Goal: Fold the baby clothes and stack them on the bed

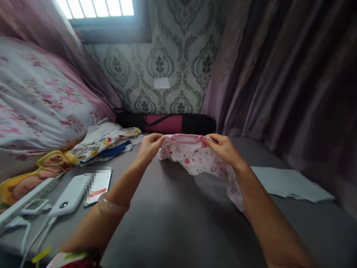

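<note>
A small pink-and-white printed shirt [192, 154] hangs between my two hands above the grey bed surface [167, 223]. Its pink neckband [185, 139] is stretched along the top edge. My left hand [150, 146] pinches the left end of that edge, with thumb and fingers closed on the fabric. At the opposite end, my right hand [221, 147] grips the cloth in the same way. One part of the shirt droops down to the right, partly behind my right forearm. A translucent bangle [113, 204] circles my left wrist.
Left are piled clothes [108, 139], a yellow cartoon cushion [52, 163], a white power bank [69, 195] with cables, a power strip [41, 191] and a partly blurred phone-like item [99, 184]. Folded pale cloth [290, 182] lies right. A black-and-maroon roll bag [164, 123] lines the wall.
</note>
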Available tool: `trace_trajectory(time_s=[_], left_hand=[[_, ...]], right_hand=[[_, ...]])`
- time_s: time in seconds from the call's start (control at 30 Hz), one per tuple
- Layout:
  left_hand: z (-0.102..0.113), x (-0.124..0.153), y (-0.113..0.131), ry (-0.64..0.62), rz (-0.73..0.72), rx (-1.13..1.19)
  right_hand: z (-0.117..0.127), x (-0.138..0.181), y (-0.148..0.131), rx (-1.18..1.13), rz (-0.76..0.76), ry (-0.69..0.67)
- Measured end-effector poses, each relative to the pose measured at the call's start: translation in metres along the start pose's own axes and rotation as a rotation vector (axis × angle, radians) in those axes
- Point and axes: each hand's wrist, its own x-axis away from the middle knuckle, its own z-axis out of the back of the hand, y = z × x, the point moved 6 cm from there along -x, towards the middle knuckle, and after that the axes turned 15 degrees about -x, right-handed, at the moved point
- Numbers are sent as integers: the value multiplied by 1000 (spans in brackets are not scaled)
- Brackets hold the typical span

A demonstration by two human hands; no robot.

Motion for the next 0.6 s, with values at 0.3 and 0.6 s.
trace_trajectory(time_s=[0.3, 0.6], left_hand=[[62, -14, 117, 520, -521, -342], [52, -20, 87, -135, -501, -408]], right_hand=[[26, -26, -96, 20, 188, 162], [36, -26, -61, -40, -92, -195]])
